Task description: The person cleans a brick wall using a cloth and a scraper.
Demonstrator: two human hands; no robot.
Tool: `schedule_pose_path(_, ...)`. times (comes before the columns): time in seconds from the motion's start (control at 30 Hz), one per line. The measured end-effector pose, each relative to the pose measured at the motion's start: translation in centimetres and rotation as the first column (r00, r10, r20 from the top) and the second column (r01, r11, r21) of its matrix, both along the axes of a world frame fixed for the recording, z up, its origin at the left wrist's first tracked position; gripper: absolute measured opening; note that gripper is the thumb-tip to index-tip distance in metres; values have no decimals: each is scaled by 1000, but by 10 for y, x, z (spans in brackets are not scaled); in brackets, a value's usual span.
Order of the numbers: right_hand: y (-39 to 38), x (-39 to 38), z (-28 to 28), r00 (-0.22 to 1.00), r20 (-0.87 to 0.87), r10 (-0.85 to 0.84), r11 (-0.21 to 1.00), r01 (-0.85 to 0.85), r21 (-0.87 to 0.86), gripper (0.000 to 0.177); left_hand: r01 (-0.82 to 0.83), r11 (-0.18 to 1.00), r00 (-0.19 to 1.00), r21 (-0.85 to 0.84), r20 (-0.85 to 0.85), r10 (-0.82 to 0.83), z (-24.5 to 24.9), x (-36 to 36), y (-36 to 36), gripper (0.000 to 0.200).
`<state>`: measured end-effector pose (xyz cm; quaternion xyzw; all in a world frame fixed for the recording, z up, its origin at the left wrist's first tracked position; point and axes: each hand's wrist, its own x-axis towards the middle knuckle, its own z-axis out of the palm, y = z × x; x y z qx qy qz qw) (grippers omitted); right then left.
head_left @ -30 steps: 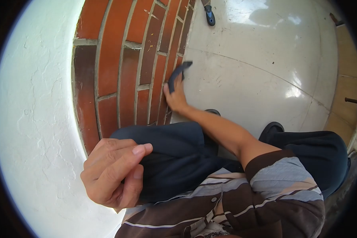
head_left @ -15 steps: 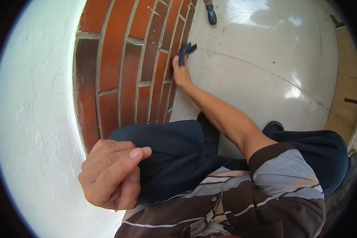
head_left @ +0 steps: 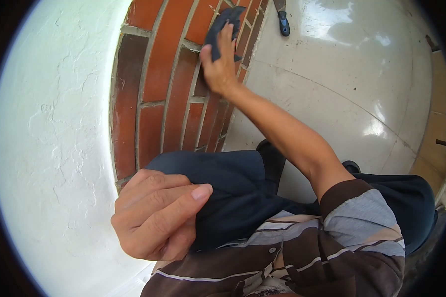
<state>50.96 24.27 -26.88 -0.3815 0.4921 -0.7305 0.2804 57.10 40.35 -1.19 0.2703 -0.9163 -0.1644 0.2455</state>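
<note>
My right hand [head_left: 220,64] presses a dark cloth [head_left: 224,29] against the red brick wall [head_left: 156,64] at the upper middle, with its fingers over the cloth. My left hand [head_left: 158,215] is closed in front of my knee, near the white wall, thumb against the curled fingers. Whether anything small is between those fingers cannot be seen.
A scraper with a black and blue handle [head_left: 283,24] lies on the pale tiled floor [head_left: 322,84] beside the brick wall. The rough white wall [head_left: 59,138] fills the left side. My bent legs [head_left: 218,173] are below the bricks.
My right hand and the cloth have moved from the wall's foot near the floor up onto the brick face. The view has shifted slightly, and my left hand appears a little further right.
</note>
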Motion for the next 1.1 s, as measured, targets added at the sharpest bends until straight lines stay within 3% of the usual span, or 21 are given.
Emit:
schedule_pose_path(0.07,49,32,-5,936,-351,16,981,-82,-174,73,-3,1000,1000,-4,-1,3,-5,-2,-5,44)
schedule_pose_path(0.13,102,57,-35,756,-637,151,889,-386,-247,65,-1,1000,1000,2,11,1,-5,-3,-8,45)
schedule_pose_path(0.2,117,82,-93,479,-859,-178,830,-396,-393,62,21,1000,1000,3,21,-22,-6,-5,-11,46)
schedule_pose_path(0.3,86,27,-80,403,-859,315,791,-612,4,66,65,990,990,127,115,-80,10,-2,-6,60)
schedule_pose_path(0.37,41,2,-43,750,-652,110,948,-277,-159,71,67,992,991,104,107,-78,10,1,-3,60)
schedule_pose_path(0.43,-11,-5,-4,971,-222,-89,995,77,-60,75,47,996,994,70,94,-54,8,1,1,54)
schedule_pose_path(0.53,-6,4,41,920,-365,-139,969,50,-244,73,16,1000,994,9,108,-17,3,-3,-3,44)
schedule_pose_path(0.6,41,29,34,832,-555,-18,885,-245,-396,69,16,1000,988,0,154,-16,0,-6,-9,44)
schedule_pose_path(0.67,76,56,-4,571,-789,-226,800,-353,-485,65,8,999,989,32,147,-13,-1,-9,-11,46)
schedule_pose_path(0.77,56,33,-32,586,-806,-87,730,-513,-452,57,35,998,992,56,119,-42,2,-9,-11,48)
schedule_pose_path(0.83,26,7,-15,762,-647,-21,892,-278,-356,63,31,998,993,53,108,-37,4,-4,-5,47)
schedule_pose_path(0.9,-22,-10,21,962,-259,-88,988,52,-143,66,-4,1000,994,29,113,0,7,0,2,45)
schedule_pose_path(1.0,-40,-14,68,933,-298,-200,970,144,-198,70,8,1000,985,12,174,-10,8,-4,-1,46)
schedule_pose_path(1.1,28,24,78,791,-600,-119,814,-268,-515,68,-4,1000,994,12,108,2,-2,-14,-11,46)
